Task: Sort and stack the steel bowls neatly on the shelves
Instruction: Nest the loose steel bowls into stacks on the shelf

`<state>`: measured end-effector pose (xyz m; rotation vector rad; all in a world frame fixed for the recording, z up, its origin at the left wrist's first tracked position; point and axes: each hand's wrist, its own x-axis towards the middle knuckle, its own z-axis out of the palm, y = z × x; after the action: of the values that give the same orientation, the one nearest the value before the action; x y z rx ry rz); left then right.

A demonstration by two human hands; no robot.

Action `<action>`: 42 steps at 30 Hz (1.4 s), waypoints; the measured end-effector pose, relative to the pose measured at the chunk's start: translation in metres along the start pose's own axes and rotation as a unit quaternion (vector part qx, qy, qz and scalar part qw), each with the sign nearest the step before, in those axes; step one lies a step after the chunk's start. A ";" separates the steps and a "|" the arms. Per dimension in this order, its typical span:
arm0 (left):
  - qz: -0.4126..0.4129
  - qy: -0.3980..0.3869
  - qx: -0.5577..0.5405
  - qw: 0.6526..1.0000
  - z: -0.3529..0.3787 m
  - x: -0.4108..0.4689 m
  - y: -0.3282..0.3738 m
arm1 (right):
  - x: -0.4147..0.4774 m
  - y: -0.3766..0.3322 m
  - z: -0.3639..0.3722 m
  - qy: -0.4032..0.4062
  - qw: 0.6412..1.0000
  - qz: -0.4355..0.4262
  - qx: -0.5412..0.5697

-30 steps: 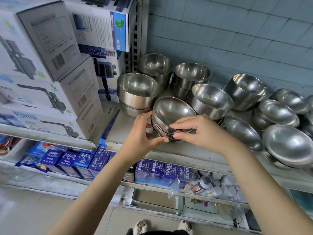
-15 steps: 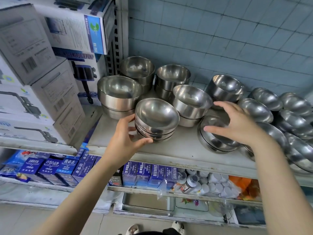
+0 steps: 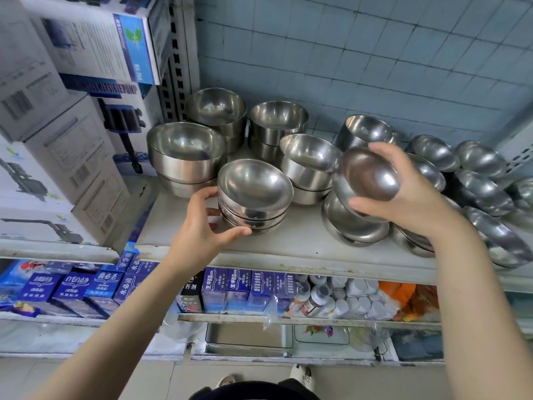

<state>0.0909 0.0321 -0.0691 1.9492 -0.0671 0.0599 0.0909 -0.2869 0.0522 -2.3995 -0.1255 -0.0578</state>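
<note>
On the shelf, the left hand is gripping the stack while the right hand, beside it, is clutching a tilted bowl whose slick steel could be slipping free.

Dark garment, pale shoes.

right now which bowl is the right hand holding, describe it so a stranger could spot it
On the grey shelf under the blue tiled wall, look right of centre. The right hand grips one small bowl there. It alone is in the air, tipped on edge; the other bowls sit on the shelf.
</note>
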 end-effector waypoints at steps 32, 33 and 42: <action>-0.023 -0.011 0.008 1.000 -0.002 -0.003 0.003 | 0.022 -0.031 0.055 -0.065 0.994 -0.081 -0.022; -0.025 -0.011 0.011 1.000 -0.003 -0.003 0.003 | 0.014 -0.016 0.048 -0.040 0.997 -0.054 -0.026; -0.039 -0.016 -0.003 0.999 -0.003 -0.003 0.008 | 0.017 0.041 0.006 -0.188 0.956 0.125 -0.186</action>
<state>0.0877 0.0326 -0.0609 1.9442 -0.0114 -0.0230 0.1123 -0.3119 0.0220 -2.7563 0.0180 0.5405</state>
